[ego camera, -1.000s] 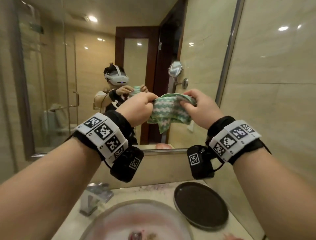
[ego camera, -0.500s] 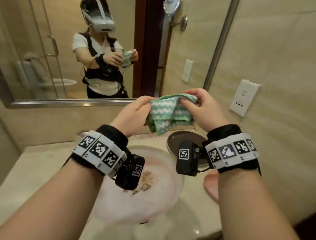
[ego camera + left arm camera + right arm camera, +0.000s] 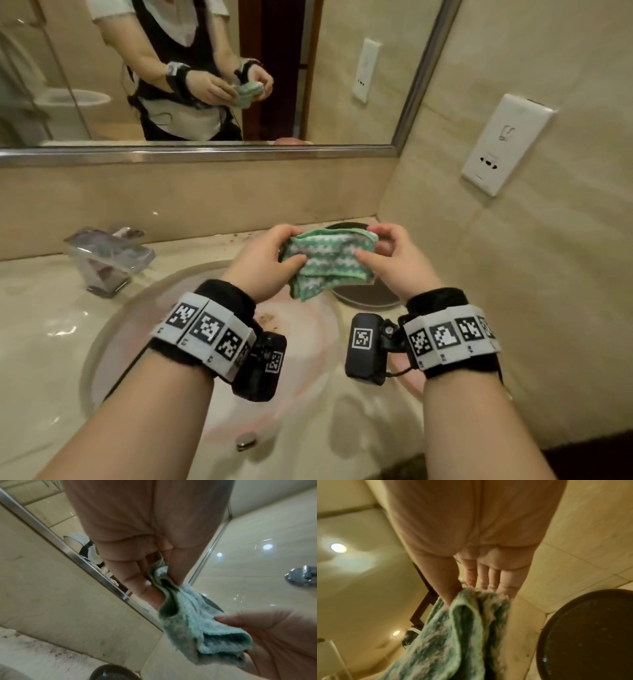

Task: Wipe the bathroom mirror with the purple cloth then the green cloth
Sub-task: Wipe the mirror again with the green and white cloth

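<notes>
A green-and-white cloth (image 3: 329,262) is folded between both hands, held over the far right part of the sink (image 3: 113,329) and a dark round tray (image 3: 363,296). My left hand (image 3: 270,260) pinches its left end (image 3: 163,586) between thumb and fingers. My right hand (image 3: 387,255) pinches its right end (image 3: 479,601) the same way. The mirror (image 3: 342,68) hangs on the wall above the counter and reflects the person holding the cloth. No purple cloth is in view.
A chrome faucet (image 3: 109,258) stands at the sink's back left. The side wall at right carries a white socket plate (image 3: 503,144). The mirror's metal frame (image 3: 205,154) runs along the backsplash. A pink object (image 3: 411,373) lies on the counter under my right wrist.
The view has tilted down from the mirror to the sink. Both hands have dropped with the green cloth from mirror height to just above the tray, and the cloth is folded tighter.
</notes>
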Tool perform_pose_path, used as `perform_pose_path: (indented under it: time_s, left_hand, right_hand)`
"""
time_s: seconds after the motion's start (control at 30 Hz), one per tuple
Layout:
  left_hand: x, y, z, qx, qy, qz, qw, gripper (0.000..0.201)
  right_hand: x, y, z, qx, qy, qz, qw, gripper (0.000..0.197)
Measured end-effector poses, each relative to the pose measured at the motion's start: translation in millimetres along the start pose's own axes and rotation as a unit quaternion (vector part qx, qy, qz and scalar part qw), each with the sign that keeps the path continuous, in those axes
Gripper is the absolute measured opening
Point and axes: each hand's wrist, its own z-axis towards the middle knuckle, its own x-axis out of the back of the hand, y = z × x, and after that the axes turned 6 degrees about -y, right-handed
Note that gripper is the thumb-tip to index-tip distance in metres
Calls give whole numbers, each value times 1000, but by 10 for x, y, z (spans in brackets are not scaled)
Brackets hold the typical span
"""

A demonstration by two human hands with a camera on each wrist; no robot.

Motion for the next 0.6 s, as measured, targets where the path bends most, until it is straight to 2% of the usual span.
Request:
perform_pose_path:
  time_s: [0.07, 0.23, 0.37, 0.47, 0.6]
  left_hand:
    - [-136, -58, 200, 14, -20, -4, 1000, 26]
    - [-429, -192, 729, 55, -60, -24, 996, 31]
    - [-611, -288, 1218, 56, -68, -5, 996, 20]
    - [-768, -423, 1594, 72, -68, -8, 995, 25]
    - [-976, -617, 2016, 108, -78, 24, 991, 12]
  right_hand:
    - [105, 129, 159, -16, -4, -12, 1000, 32]
    - [351, 408, 584, -12, 15, -132, 991, 24]
    - [523, 605, 992, -39, 16, -99, 994, 13]
    - [593, 756, 1323, -82, -6, -102, 991, 25]
    - [579, 1027, 1803, -115, 6, -118, 986, 36]
